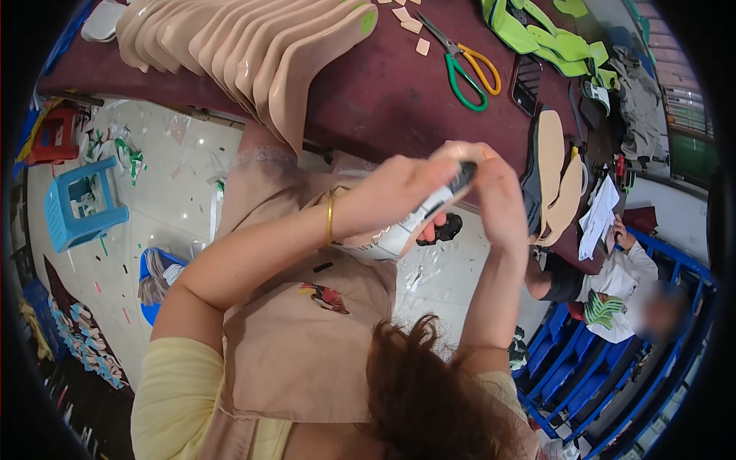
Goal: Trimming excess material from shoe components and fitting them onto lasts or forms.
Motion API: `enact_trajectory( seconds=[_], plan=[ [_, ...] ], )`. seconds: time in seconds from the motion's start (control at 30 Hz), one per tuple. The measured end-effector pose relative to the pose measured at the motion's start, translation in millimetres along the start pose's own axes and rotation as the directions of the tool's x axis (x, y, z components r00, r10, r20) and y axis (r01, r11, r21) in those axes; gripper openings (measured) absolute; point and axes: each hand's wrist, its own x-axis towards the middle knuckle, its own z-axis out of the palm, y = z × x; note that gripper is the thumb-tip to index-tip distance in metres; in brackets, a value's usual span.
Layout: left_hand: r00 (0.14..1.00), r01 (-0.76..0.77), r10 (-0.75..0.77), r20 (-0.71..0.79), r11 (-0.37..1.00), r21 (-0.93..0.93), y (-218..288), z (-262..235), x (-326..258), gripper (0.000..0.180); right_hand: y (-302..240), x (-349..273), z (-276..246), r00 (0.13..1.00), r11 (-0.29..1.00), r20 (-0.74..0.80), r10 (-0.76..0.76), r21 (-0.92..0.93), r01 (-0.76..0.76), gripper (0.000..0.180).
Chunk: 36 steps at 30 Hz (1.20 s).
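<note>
Hair (429, 391) – hands (452, 192) – maroon table (383, 92), littered floor (153, 184).

insole (429, 207) mostly hidden by both hands (seated person's face blurred)

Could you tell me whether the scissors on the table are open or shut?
Shut: the scissors lie flat on the maroon table, blades together in one line, green and yellow handle loops side by side.

smooth, faintly glossy beige foam-like insoles (253, 54) fan over a matt maroon cloth worktop (383, 84); scissors (464, 65) have metal blades and shiny plastic handles; the floor (169, 176) is glossy.
</note>
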Motion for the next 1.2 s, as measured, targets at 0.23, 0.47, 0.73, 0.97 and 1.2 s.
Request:
enact_trajectory(
  seconds=[0.23,0.47,0.73,0.97,1.2],
  plan=[
    [0.999,0.044,-0.044,0.030,0.999,0.009,16,5,6,0.059,3,4,23,0.997,0.990,-0.002,-0.082,0.117,0.081,0.039],
    [0.992,-0.067,0.078,-0.101,0.992,0.110,9,-4,19,0.058,25,-5,45,0.983,0.925,-0.179,0.036,0.377,0.035,0.040],
    [0.964,-0.039,0.044,-0.262,0.999,0.027,-1,-7,29,0.063,51,-11,49,0.971,0.839,-0.203,0.128,0.545,0.004,0.032],
    [0.977,0.147,-0.082,0.195,0.928,-0.342,7,-19,19,0.069,46,4,12,0.997,0.900,-0.036,0.073,0.433,-0.051,0.046],
    [0.862,-0.419,0.383,0.332,0.167,0.893,29,3,12,0.068,77,133,-46,0.801,0.433,-0.254,-0.541,-0.901,0.007,0.071]
  ],
)
